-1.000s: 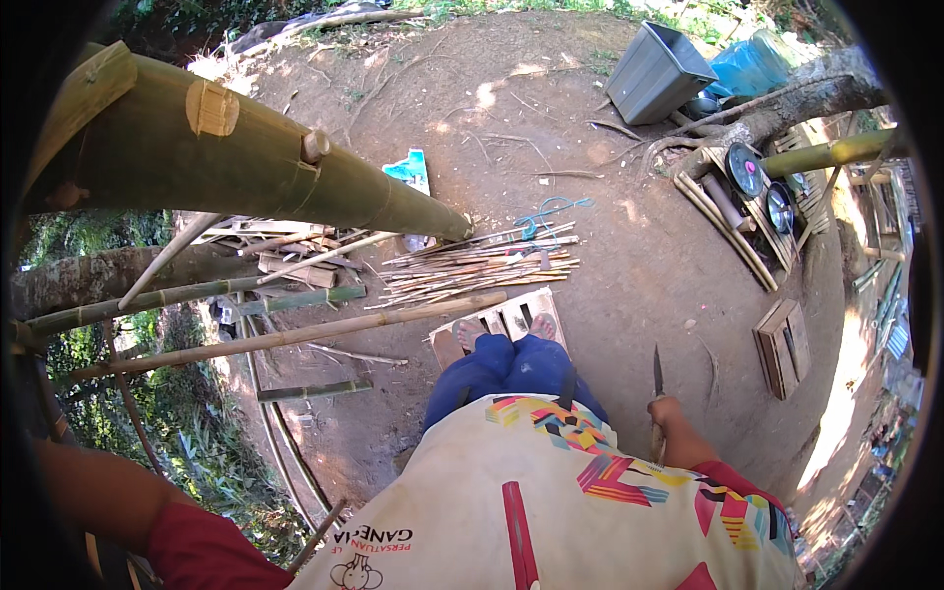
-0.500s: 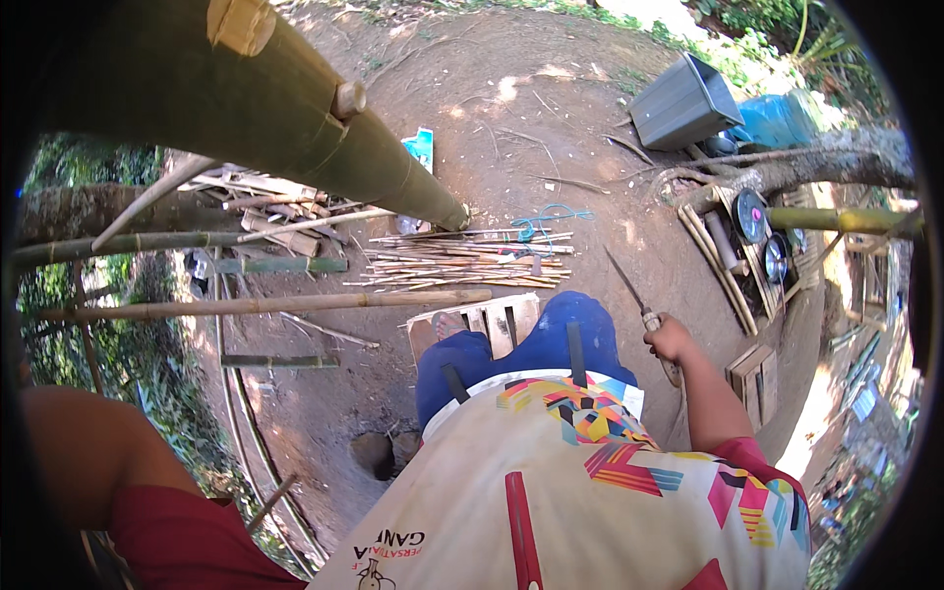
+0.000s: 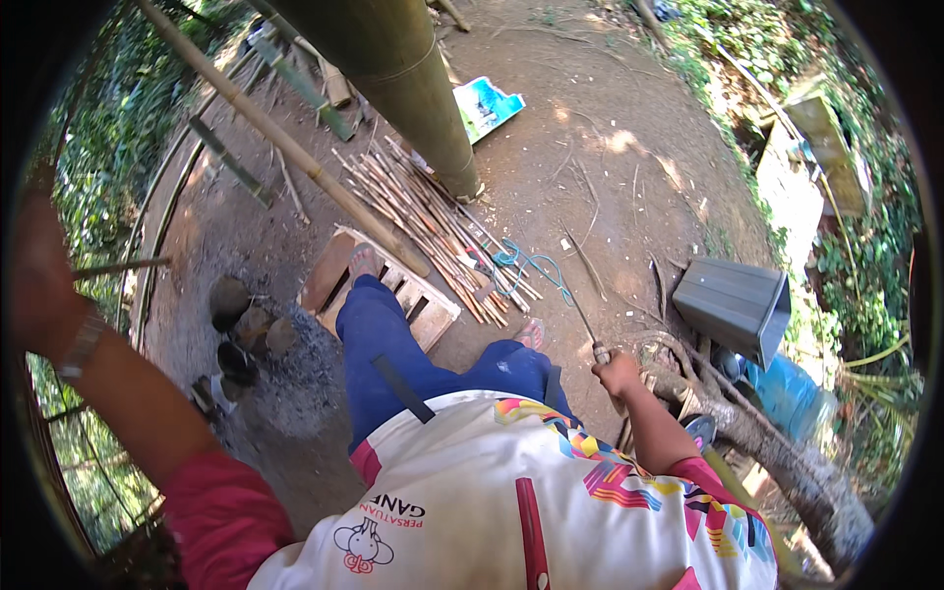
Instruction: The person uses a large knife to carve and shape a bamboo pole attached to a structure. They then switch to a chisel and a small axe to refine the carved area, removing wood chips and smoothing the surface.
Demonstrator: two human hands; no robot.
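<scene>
My right hand (image 3: 618, 374) is closed round the handle of a long, narrow-bladed knife (image 3: 587, 320), which points forward, away from me. The blade's tip end lies close to a thin stick on the ground. At the far left my left hand (image 3: 41, 280) is raised, dark and smeared, so its fingers cannot be made out. Ahead of my legs a pile of thin sticks (image 3: 423, 226) lies on the ground, with a tangled blue cord (image 3: 519, 264) at its right end. One of my feet rests on a low slatted wooden platform (image 3: 418, 307); the other is on bare soil.
A thick bamboo post (image 3: 418, 98) stands ahead, and a long pole (image 3: 285, 147) slants across on the left. Ash (image 3: 300, 393) and dark rounded stones (image 3: 229, 300) lie left of my legs. At right are a grey bin (image 3: 728, 300), a blue container (image 3: 792, 393) and tree roots.
My view and body have turned leftward, so the bin and sticks appear swung round. My left forearm and hand have come into view. The knife stays in my right hand.
</scene>
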